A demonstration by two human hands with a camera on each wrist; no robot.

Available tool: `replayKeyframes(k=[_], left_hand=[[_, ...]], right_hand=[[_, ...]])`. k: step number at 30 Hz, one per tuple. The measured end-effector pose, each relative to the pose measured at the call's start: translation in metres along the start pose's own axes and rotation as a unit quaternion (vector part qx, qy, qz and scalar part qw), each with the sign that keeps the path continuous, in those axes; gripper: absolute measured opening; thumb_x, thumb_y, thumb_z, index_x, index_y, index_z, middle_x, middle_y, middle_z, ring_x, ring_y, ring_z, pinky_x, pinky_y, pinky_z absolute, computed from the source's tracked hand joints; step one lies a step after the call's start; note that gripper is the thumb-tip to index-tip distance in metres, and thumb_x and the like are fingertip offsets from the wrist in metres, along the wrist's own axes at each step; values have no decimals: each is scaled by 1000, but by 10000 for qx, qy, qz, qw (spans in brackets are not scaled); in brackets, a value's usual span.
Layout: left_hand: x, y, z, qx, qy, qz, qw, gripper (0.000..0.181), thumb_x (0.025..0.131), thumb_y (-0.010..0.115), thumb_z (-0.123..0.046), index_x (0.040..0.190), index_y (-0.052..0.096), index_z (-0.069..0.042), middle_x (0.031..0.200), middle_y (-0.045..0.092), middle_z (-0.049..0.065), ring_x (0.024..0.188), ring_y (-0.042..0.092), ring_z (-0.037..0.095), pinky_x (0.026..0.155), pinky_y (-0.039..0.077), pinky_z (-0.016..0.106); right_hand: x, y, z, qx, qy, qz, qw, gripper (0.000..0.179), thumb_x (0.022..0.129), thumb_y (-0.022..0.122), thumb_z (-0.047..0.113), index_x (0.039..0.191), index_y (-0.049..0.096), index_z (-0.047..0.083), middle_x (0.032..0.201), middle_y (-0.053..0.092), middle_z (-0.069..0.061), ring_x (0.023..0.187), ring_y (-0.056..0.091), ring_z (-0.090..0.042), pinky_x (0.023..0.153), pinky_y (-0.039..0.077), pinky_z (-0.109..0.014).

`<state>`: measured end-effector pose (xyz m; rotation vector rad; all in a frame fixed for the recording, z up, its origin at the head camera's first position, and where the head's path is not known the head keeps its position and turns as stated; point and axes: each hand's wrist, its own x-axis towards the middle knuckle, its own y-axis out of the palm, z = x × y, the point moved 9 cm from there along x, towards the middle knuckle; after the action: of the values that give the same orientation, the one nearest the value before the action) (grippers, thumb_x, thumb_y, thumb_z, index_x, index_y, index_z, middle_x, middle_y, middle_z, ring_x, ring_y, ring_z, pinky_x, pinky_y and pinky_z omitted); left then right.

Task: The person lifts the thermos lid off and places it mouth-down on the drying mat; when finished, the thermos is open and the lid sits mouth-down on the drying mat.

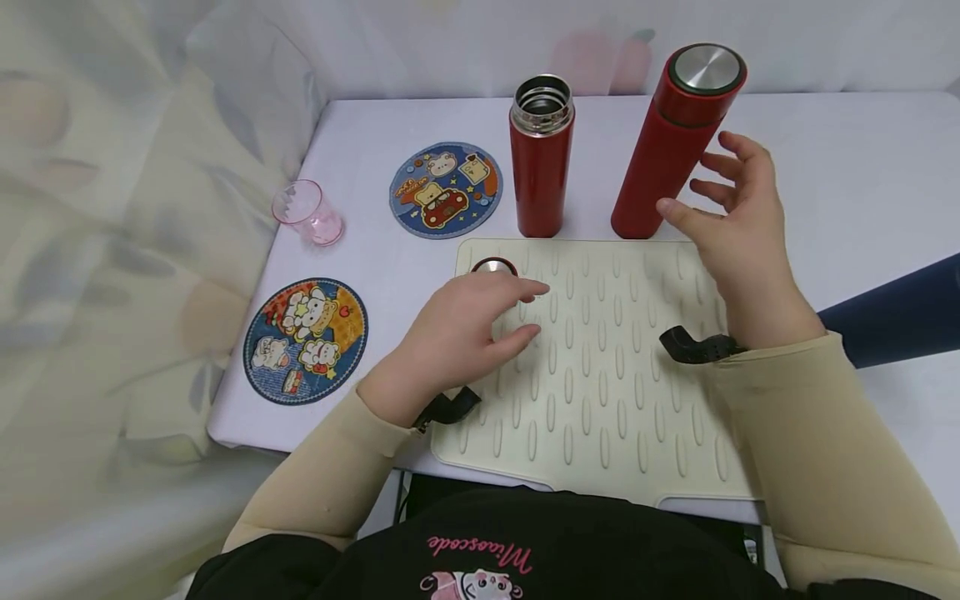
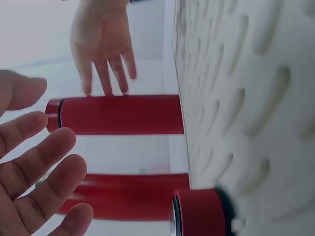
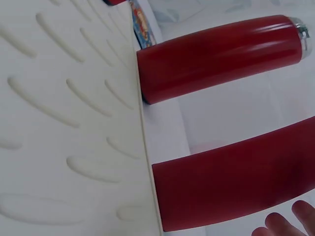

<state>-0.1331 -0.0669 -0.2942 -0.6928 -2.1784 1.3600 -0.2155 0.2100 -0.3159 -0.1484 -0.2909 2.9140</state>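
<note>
A capped red thermos point(image 1: 667, 150) with a silver-topped lid stands behind the mat. My right hand point(image 1: 742, 217) is at its right side, fingers spread and loosely bent; whether the fingertips touch it I cannot tell. To its left stands an uncapped red thermos point(image 1: 542, 167), its steel mouth showing. My left hand point(image 1: 472, 325) hovers over the left part of the cream ribbed mat point(image 1: 592, 375), fingers extended and holding nothing. Just beyond that hand, a loose red lid point(image 1: 495, 266) sits on the mat, partly hidden in the head view; the left wrist view shows its red side point(image 2: 202, 212).
Two round cartoon coasters lie on the left, one farther back point(image 1: 446, 190) and one nearer point(image 1: 305, 342). A small pink clear cup point(image 1: 309, 213) stands near the table's left edge. From the right, a dark blue tapered object point(image 1: 900, 312) reaches into view. Patterned curtains point(image 1: 112, 250) border the table.
</note>
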Motion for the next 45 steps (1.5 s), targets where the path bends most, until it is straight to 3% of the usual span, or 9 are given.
replayKeyframes(k=[4, 8, 17, 21, 28, 33, 36, 40, 45], left_hand=[[0, 4, -16, 12, 647, -126, 9978, 46, 102, 79, -29, 144, 73, -11, 133, 78, 4, 121, 74, 21, 105, 59, 39], [-1, 6, -28, -69, 1164, -311, 9927, 45, 101, 80, -28, 142, 73, -10, 132, 78, 6, 122, 73, 22, 106, 59, 38], [-2, -6, -42, -107, 1827, -920, 9788, 47, 100, 81, -30, 141, 74, -9, 136, 76, 8, 126, 71, 23, 108, 57, 36], [-2, -17, -43, -184, 1902, -1244, 9737, 44, 99, 82, -26, 138, 75, -8, 133, 77, 9, 123, 72, 24, 108, 57, 37], [-1, -30, -38, -330, 1842, -1641, 9685, 40, 97, 83, -21, 133, 77, -5, 126, 80, 10, 118, 75, 25, 107, 58, 38], [-1, -41, -32, -470, 1552, -1737, 9714, 44, 96, 83, -21, 136, 75, -4, 133, 77, 13, 124, 73, 26, 108, 58, 38], [-2, -50, -30, -590, 1442, -1821, 9709, 45, 96, 84, -21, 136, 75, -3, 135, 77, 14, 123, 72, 26, 102, 60, 38], [-5, -67, -29, -707, 1527, -2003, 9652, 45, 95, 85, -17, 135, 74, -1, 132, 77, 16, 120, 73, 26, 95, 62, 38], [-9, -93, -34, -750, 1747, -2223, 9563, 48, 94, 85, -14, 137, 71, 2, 133, 74, 19, 125, 70, 30, 100, 61, 41]], right_hand=[[13, 10, -7, -21, 238, 266, 9994, 95, 100, 81, 14, 172, 24, 40, 178, 36, 5, 157, 44, -20, 127, 42, -40], [23, 16, -13, -111, 307, 271, 9991, 99, 99, 82, 16, 173, 20, 40, 177, 37, 4, 160, 43, -19, 130, 37, -40], [31, 15, -24, -2, 388, -49, 9992, 86, 97, 85, 20, 164, 34, 41, 166, 50, 8, 149, 50, -16, 121, 48, -41], [22, 9, -19, 189, 123, -383, 9990, 83, 93, 89, 14, 159, 43, 37, 160, 55, 9, 142, 54, -14, 116, 50, -34], [-17, -7, 19, 401, -1149, -837, 9890, 77, 88, 90, 7, 155, 55, 25, 152, 65, 3, 130, 62, -14, 100, 50, -27], [-43, -7, 31, 493, -1606, -402, 9850, 76, 85, 90, 1, 153, 61, 21, 146, 69, -1, 127, 65, -18, 95, 50, -27], [-57, -3, 35, 286, -2165, 12, 9759, 77, 81, 89, -6, 151, 65, 14, 139, 74, 0, 122, 68, -18, 92, 52, -26], [-75, 8, 40, -212, -2750, 623, 9592, 81, 74, 89, -13, 149, 67, 7, 133, 75, 8, 120, 68, -14, 93, 51, -23], [-92, 22, 42, -815, -2952, 1210, 9442, 88, 68, 94, -11, 150, 66, 5, 132, 72, 18, 118, 67, -12, 92, 52, -23]])
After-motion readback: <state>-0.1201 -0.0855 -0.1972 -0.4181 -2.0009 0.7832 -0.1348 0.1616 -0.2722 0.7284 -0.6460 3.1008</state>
